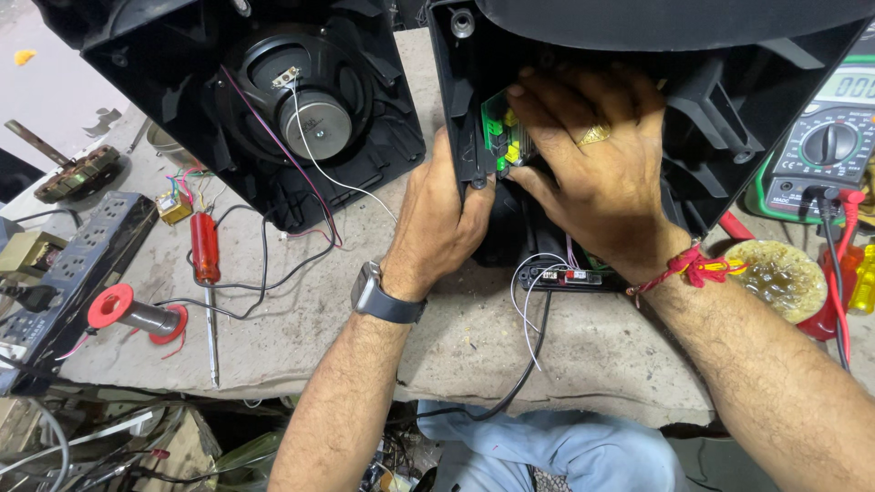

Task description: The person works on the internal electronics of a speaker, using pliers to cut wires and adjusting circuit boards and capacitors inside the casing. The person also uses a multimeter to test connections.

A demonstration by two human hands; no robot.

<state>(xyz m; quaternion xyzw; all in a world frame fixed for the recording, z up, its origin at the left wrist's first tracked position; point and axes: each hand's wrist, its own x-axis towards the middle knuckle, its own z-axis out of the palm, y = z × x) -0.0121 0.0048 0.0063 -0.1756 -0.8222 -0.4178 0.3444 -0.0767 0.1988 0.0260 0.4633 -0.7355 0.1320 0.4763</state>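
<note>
Two hands at an opened black speaker case (729,118) on a workbench (456,337)

Left hand (442,219) gripping the case's near wall from outside; right hand (592,169) reaching inside, fingers curled over a green circuit board (499,137) directly beneath them, grip on it hidden

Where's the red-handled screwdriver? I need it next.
In the head view, the red-handled screwdriver lies on the bench left of the left hand, beside the solder spool.
</note>
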